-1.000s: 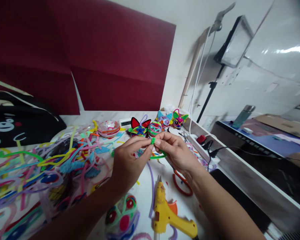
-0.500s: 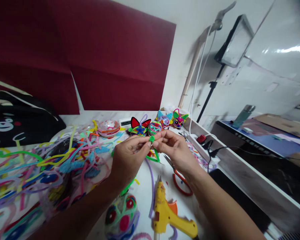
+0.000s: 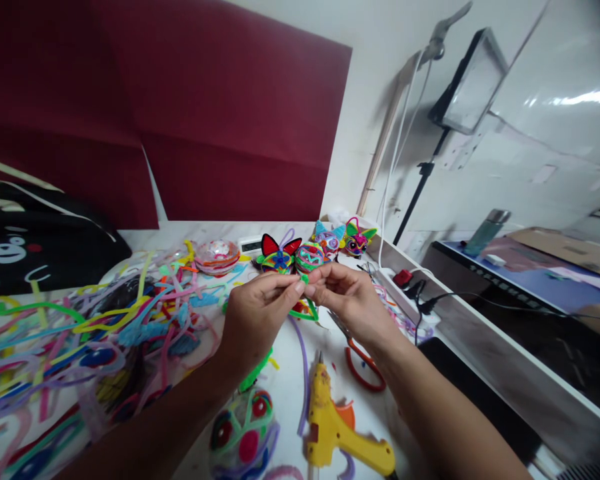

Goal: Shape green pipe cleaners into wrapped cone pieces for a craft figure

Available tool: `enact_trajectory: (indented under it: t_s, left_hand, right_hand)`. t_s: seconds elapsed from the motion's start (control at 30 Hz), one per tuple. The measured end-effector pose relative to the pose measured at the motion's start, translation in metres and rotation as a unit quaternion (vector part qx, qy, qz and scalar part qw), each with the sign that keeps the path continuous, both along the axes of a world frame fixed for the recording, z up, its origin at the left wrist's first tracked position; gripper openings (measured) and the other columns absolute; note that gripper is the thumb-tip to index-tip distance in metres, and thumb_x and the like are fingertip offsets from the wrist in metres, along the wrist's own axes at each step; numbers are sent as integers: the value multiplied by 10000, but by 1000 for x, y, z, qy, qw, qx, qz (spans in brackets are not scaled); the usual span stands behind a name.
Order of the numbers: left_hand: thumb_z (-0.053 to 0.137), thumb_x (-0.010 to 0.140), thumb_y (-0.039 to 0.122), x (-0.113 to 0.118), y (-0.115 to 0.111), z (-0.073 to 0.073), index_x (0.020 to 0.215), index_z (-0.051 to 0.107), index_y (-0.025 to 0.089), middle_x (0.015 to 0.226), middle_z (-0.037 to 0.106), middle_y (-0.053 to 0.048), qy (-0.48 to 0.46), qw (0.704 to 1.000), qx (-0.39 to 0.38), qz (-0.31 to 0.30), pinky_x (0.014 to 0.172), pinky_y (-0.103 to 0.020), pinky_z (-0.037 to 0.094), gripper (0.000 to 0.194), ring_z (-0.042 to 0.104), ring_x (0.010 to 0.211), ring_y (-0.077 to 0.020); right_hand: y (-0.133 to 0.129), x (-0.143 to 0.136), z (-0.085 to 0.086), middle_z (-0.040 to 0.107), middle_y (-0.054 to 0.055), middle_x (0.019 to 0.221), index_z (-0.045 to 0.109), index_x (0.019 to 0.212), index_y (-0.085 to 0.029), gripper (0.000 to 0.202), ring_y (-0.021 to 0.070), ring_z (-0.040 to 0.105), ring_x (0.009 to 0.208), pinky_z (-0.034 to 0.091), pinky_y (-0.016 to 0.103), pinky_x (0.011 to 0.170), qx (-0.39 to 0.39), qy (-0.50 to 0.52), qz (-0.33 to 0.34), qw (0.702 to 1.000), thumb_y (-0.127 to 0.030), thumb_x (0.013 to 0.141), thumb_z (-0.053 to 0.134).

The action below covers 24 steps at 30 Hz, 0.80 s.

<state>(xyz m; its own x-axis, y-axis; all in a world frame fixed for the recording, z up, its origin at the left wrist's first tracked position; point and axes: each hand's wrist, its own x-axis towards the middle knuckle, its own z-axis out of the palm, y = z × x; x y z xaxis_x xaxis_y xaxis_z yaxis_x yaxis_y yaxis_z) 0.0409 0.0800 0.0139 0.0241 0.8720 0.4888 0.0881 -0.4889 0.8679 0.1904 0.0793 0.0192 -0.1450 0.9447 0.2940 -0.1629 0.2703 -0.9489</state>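
Observation:
Between the fingertips of both hands is a small green fuzzy piece (image 3: 305, 279), mostly covered by the fingers. My left hand (image 3: 261, 310) pinches it from the left, and my right hand (image 3: 347, 297) pinches it from the right. Just below the fingers, a green and red fuzzy shape (image 3: 307, 311) shows in part. Red-handled scissors (image 3: 365, 367) lie partly under my right hand. A yellow glue gun (image 3: 325, 423) rests nearer the front, beside a purple fuzzy strip (image 3: 303, 380). A decorated ball with red spots (image 3: 244, 437) sits below my left wrist.
Tangled colourful fuzzy strips (image 3: 105, 333) cover the left side. Several decorated balls stand at the back, one with red ears (image 3: 279, 257). A power strip (image 3: 410, 297) with cables and a black flat object (image 3: 480, 400) lie at the right, by a raised edge (image 3: 510, 353).
The fingertips have closed further over the green piece, so less of it shows. My right hand has shifted slightly left.

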Motion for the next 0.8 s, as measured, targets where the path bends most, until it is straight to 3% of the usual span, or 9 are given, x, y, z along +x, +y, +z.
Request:
enact_trajectory:
  t_s: [0.17,0.3,0.37,0.53,0.8]
  left_hand:
    - [704,725,197,0,2,2,795,726,157,745,747,15,-35,998,-44,-8,614,-130,519,83,693,691,-114]
    - [716,715,202,-1,3,3,779,722,162,727,750,26,-58,995,-74,-9,618,-118,515,76,694,691,-106]
    - [719,712,199,-1,3,3,782,723,166,728,751,30,-61,995,-77,-16,614,-117,513,77,693,688,-104]
    - [719,707,205,-1,4,2,768,719,164,721,746,28,-57,995,-78,-24,614,-126,511,73,685,676,-103]
    - [737,690,242,-1,4,5,782,720,167,715,736,22,-67,988,-122,-65,619,-139,496,120,669,692,-108]
  right_hand:
    - [1,3,-1,567,-15,657,637,771,-172,201,103,499,583,400,242,559,28,-50,-27,998,-336,717,740]
    - [3,8,-2,611,48,942,666,921,-188,167,125,547,699,440,267,642,127,-132,-88,979,-293,791,668]
    - [3,10,-1,621,59,990,660,1005,-197,205,137,560,729,446,279,668,135,-173,-72,973,-298,833,616]
    - [0,11,5,606,25,795,663,914,-163,194,137,542,706,418,262,642,97,-209,-1,973,-306,873,539]
    - [1,15,7,567,-6,675,622,757,-139,217,113,497,634,378,244,607,89,-236,5,968,-348,807,656]
